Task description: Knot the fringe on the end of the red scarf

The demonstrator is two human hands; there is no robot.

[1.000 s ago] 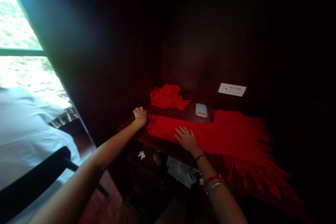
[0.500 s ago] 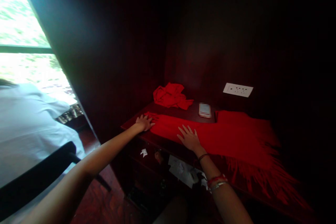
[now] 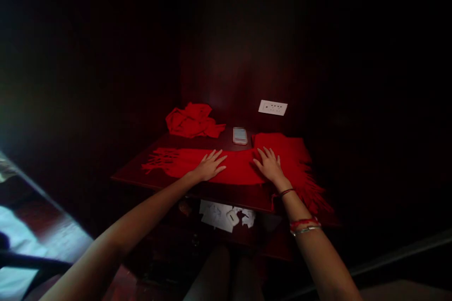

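A red fringed scarf (image 3: 240, 169) lies stretched along the dark desk, with fringes at its left end and more fringes at the right, where a wider part angles back. My left hand (image 3: 209, 166) rests flat on the scarf's middle, fingers spread. Further right, my right hand (image 3: 270, 164) presses on it near the wider part, its fingers also apart. Behind the scarf, a phone-like object (image 3: 240, 136) with a blurred face lies on the desk. A crumpled red cloth (image 3: 192, 121) sits at the back left.
The dark desk (image 3: 130, 169) meets walls at the back and left. A white socket plate (image 3: 273, 107) is on the back wall. Below the desktop, a shelf holds white papers (image 3: 215, 215) and a small white case (image 3: 232, 217). Part of a dark chair shows at lower left.
The view has turned right. My left hand has moved from the scarf's left fringe to its middle, and my right hand has shifted right along it, near the wider part.
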